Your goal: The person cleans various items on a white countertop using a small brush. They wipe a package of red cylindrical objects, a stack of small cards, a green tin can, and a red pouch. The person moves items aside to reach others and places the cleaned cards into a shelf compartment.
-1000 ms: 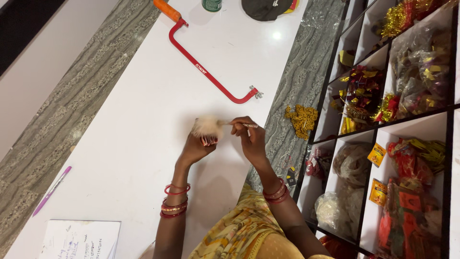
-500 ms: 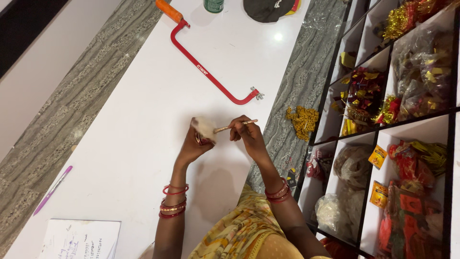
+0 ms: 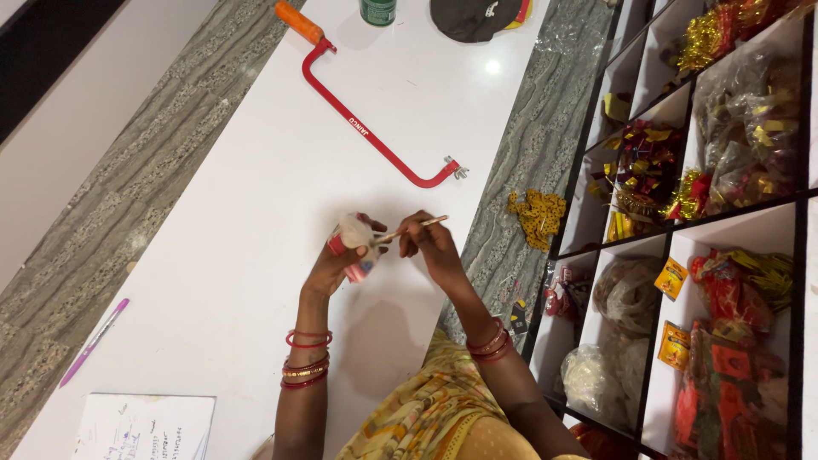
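My left hand [image 3: 336,260] grips a small red container [image 3: 351,255] wrapped in whitish plastic, held just above the white table [image 3: 213,196]. My right hand [image 3: 430,247] pinches a thin wooden stick [image 3: 415,227], whose tip points into the top of the container. Both wrists carry red and gold bangles. The two hands are close together over the table's right part.
A red hacksaw frame [image 3: 375,140] with an orange handle lies farther up the table. A green jar [image 3: 377,10] and a dark cap [image 3: 473,17] sit at the far edge. A purple pen [image 3: 92,341] and a notepad [image 3: 145,426] lie near left. Shelf compartments [image 3: 707,255] of packets stand at right.
The left hand has turned the container so its red side shows. The stick in my right hand now points into it, and both hands shifted slightly.
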